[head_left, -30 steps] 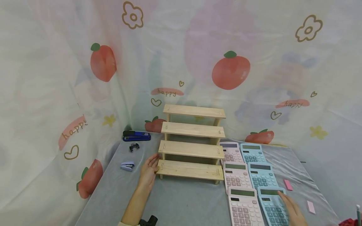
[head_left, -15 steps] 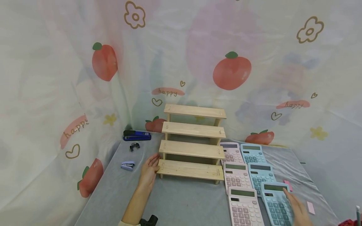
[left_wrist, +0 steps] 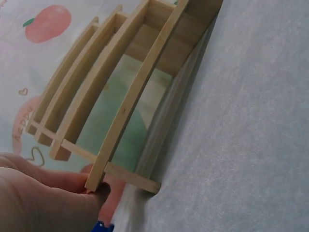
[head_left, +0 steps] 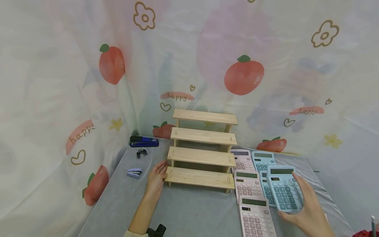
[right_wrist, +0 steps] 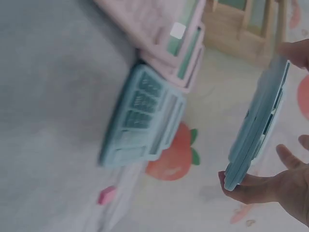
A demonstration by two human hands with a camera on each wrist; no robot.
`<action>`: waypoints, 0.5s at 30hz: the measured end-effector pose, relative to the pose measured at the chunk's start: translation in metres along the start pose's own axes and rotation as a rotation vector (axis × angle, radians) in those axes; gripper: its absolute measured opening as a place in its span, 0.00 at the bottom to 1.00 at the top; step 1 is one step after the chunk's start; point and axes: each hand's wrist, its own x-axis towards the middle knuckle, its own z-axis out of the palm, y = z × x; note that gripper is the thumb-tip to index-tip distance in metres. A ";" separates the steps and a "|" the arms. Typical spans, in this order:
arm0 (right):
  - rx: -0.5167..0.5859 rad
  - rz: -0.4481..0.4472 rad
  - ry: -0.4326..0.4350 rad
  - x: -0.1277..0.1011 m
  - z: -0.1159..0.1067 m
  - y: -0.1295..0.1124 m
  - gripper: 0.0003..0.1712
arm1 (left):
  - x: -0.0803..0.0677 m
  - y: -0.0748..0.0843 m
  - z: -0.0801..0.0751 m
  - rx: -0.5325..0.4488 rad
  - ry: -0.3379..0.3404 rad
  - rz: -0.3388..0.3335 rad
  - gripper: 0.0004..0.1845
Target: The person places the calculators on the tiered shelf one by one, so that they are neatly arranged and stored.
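Note:
My left hand [head_left: 155, 182] grips the left end of the lowest board of a four-tier wooden stand [head_left: 201, 177]. The left wrist view shows its thumb and fingers pinching that board's end. At the right, my right hand [head_left: 312, 207] holds a light-blue calculator [head_left: 285, 191] by its edges, between thumb and fingers. Its underside faces the table in the right wrist view, raised well above it. Below it lie two more blue calculators, the far one [head_left: 264, 155] and a near one [head_left: 265, 191] partly covered by the held one. Pink calculators [head_left: 257, 219] form a column beside the stand.
Left of the stand lie a dark-blue stapler [head_left: 144, 142], a black clip-like piece [head_left: 141, 153] and a small lilac stapler [head_left: 134, 173]. A pink block [right_wrist: 107, 195] lies on the grey cloth at the right. A printed curtain [head_left: 189, 65] closes off the back.
My right hand has lifted the nearest blue calculator off the table and moved it up and away, over the middle blue one. The left hand stays at the stand.

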 end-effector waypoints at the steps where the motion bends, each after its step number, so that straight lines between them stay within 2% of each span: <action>1: 0.011 -0.007 0.006 0.007 -0.001 -0.004 0.89 | 0.000 0.000 0.000 0.004 -0.002 0.003 0.36; 5: 0.080 -0.052 0.043 0.037 -0.003 -0.019 0.87 | 0.001 0.000 0.001 0.010 0.003 0.002 0.37; 10: 0.123 -0.041 0.026 0.073 -0.002 -0.036 0.86 | 0.001 0.000 0.000 0.006 0.002 0.004 0.36; 15: 0.137 -0.074 0.016 0.104 0.006 -0.052 0.84 | 0.000 -0.001 0.001 0.003 0.001 0.008 0.37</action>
